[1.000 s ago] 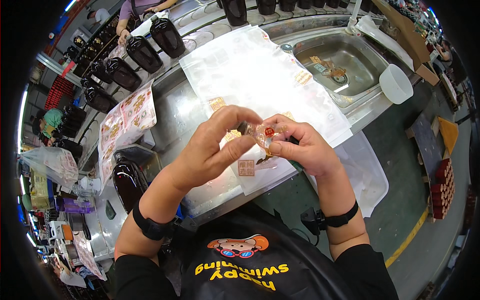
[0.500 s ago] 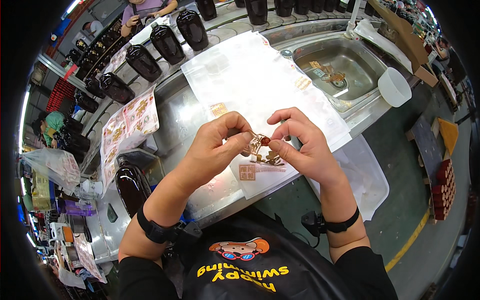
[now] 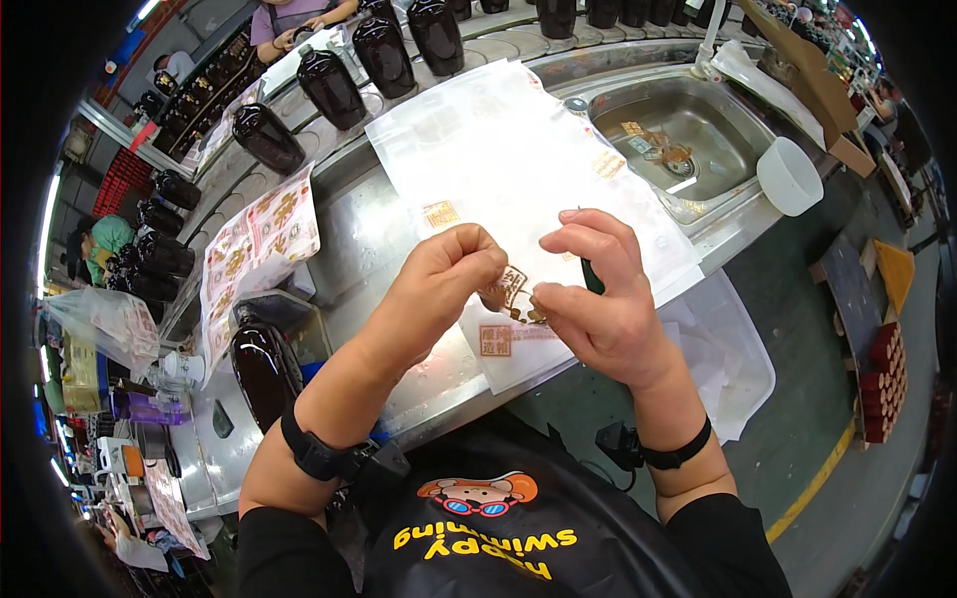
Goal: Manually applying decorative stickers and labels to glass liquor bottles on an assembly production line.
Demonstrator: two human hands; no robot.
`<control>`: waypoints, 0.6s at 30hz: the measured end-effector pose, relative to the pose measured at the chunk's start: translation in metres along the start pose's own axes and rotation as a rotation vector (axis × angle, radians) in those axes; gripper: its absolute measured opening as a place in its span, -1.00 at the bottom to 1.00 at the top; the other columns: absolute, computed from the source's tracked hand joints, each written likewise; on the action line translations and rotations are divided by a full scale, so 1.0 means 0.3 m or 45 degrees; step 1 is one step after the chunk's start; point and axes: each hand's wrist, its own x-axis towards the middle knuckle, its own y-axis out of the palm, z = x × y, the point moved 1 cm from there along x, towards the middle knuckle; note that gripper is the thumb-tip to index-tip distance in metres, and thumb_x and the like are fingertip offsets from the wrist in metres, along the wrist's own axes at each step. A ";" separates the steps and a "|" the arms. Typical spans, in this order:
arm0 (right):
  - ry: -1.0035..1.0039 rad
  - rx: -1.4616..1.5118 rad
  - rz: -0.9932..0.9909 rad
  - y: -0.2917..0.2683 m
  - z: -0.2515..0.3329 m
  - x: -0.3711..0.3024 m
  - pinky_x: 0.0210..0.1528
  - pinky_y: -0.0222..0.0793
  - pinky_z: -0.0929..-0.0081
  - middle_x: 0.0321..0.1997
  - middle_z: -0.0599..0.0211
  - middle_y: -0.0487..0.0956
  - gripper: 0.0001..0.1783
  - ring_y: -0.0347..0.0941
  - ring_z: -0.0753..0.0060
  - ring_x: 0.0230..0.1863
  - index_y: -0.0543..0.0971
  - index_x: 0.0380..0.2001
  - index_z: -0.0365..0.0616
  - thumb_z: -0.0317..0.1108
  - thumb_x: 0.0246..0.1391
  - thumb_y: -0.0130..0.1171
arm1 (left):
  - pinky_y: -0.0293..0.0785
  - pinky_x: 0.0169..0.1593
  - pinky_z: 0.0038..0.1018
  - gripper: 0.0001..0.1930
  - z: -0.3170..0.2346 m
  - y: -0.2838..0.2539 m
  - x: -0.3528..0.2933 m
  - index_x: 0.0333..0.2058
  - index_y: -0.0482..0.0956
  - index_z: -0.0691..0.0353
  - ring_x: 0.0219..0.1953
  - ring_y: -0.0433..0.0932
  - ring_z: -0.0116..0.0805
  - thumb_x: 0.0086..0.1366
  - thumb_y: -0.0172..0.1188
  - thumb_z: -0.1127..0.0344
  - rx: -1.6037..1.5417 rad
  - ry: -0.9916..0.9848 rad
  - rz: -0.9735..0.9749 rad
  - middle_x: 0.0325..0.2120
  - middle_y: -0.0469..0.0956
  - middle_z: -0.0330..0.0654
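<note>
Between my hands is a thin, crumpled transfer decal with gold-brown characters in a square frame. My left hand pinches its upper left part between thumb and fingers. My right hand has thumb and index finger closed at its lower right corner, while the other fingers curl loosely above. Something dark green shows behind the right fingers; I cannot make out what. Below the hands lies a white backing sheet, with a square gold decal near its left edge and a reddish-brown one at its near end.
A steel sink at the right holds water and loose decals; a white plastic tub stands beside it. Dark glossy bottles line the conveyor behind. Another bottle lies at the left, near a printed decal sheet. A co-worker sits beyond.
The decal's dark lettering, which hung lower between my hands, is now bunched smaller. My right fingers have shifted slightly down. The conveyor bottles stand at different places.
</note>
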 end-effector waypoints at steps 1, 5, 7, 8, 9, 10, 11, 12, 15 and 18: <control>-0.016 -0.022 -0.006 0.000 0.001 -0.003 0.14 0.33 0.12 0.01 0.21 0.49 -0.85 0.37 -0.03 0.16 0.59 -0.49 -0.12 -0.51 -0.23 0.35 | 0.46 -0.19 -0.54 -0.82 0.002 -0.002 -0.001 -0.31 0.50 0.29 -0.36 0.51 -0.55 0.42 0.12 0.29 -0.036 -0.009 -0.008 -0.45 0.53 -0.28; 0.082 0.094 -0.025 0.002 -0.006 -0.009 0.14 0.33 0.13 0.02 0.21 0.49 -0.83 0.38 -0.03 0.17 0.60 -0.47 -0.12 -0.52 -0.21 0.37 | 0.41 -0.12 -0.56 -0.83 0.012 -0.014 -0.004 -0.29 0.52 0.28 -0.29 0.48 -0.56 0.41 0.12 0.28 -0.120 0.005 -0.031 -0.39 0.54 -0.29; 0.137 0.210 -0.064 -0.003 -0.009 -0.011 0.14 0.33 0.14 0.03 0.20 0.50 -0.82 0.38 -0.02 0.17 0.61 -0.45 -0.12 -0.52 -0.20 0.39 | 0.37 -0.08 -0.56 -0.83 0.022 -0.021 -0.001 -0.27 0.53 0.25 -0.25 0.46 -0.57 0.41 0.14 0.26 -0.113 0.012 -0.069 -0.36 0.54 -0.31; 0.157 0.248 -0.060 -0.008 -0.008 -0.012 0.15 0.33 0.16 0.03 0.17 0.50 -0.83 0.38 -0.03 0.17 0.61 -0.43 -0.12 -0.51 -0.15 0.39 | 0.35 -0.06 -0.57 -0.83 0.027 -0.027 0.004 -0.27 0.54 0.24 -0.23 0.45 -0.58 0.40 0.15 0.24 -0.100 0.012 -0.085 -0.35 0.54 -0.33; 0.177 0.285 -0.056 -0.015 -0.006 -0.014 0.15 0.33 0.18 0.04 0.14 0.50 -0.84 0.38 -0.05 0.17 0.61 -0.42 -0.12 -0.50 -0.11 0.39 | 0.32 -0.04 -0.57 -0.82 0.033 -0.034 0.010 -0.26 0.55 0.22 -0.21 0.44 -0.59 0.39 0.17 0.23 -0.092 0.010 -0.104 -0.33 0.54 -0.35; 0.191 0.323 -0.064 -0.024 -0.004 -0.015 0.15 0.33 0.20 0.05 0.11 0.50 -0.85 0.38 -0.06 0.17 0.61 -0.40 -0.12 -0.49 -0.06 0.40 | 0.33 -0.05 -0.58 -0.82 0.040 -0.041 0.020 -0.24 0.55 0.24 -0.22 0.44 -0.58 0.39 0.17 0.23 -0.074 0.012 -0.126 -0.34 0.54 -0.33; 0.256 0.357 -0.080 -0.033 -0.002 -0.016 0.16 0.32 0.21 0.05 0.11 0.50 -0.87 0.39 -0.03 0.17 0.61 -0.40 -0.14 -0.48 -0.04 0.39 | 0.35 -0.07 -0.59 -0.81 0.049 -0.047 0.035 -0.22 0.55 0.26 -0.24 0.44 -0.58 0.38 0.18 0.24 -0.061 0.010 -0.152 -0.34 0.54 -0.31; 0.316 0.394 -0.106 -0.046 -0.001 -0.017 0.16 0.32 0.23 0.05 0.10 0.51 -0.87 0.39 0.00 0.18 0.61 -0.40 -0.15 -0.46 -0.02 0.39 | 0.36 -0.08 -0.59 -0.80 0.057 -0.055 0.051 -0.19 0.54 0.28 -0.25 0.45 -0.57 0.37 0.18 0.25 -0.050 0.007 -0.179 -0.35 0.54 -0.29; 0.531 0.400 -0.142 -0.078 -0.003 -0.016 0.13 0.28 0.33 0.02 0.13 0.53 -0.87 0.42 0.23 0.10 0.61 -0.41 -0.18 -0.39 0.05 0.37 | 0.34 -0.08 -0.63 -0.76 0.102 -0.069 0.118 -0.21 0.59 0.26 -0.27 0.43 -0.59 0.33 0.23 0.19 0.154 -0.166 -0.089 -0.36 0.53 -0.30; 0.706 0.490 -0.195 -0.106 -0.019 -0.003 -0.06 0.32 0.50 -0.03 0.16 0.54 -0.86 0.43 0.42 -0.04 0.62 -0.42 -0.18 -0.37 0.06 0.38 | 0.31 0.13 -0.30 -0.77 0.169 -0.049 0.177 -0.33 0.64 0.23 -0.01 0.39 -0.22 0.25 0.24 0.17 1.046 -0.005 -0.092 -0.20 0.52 -0.11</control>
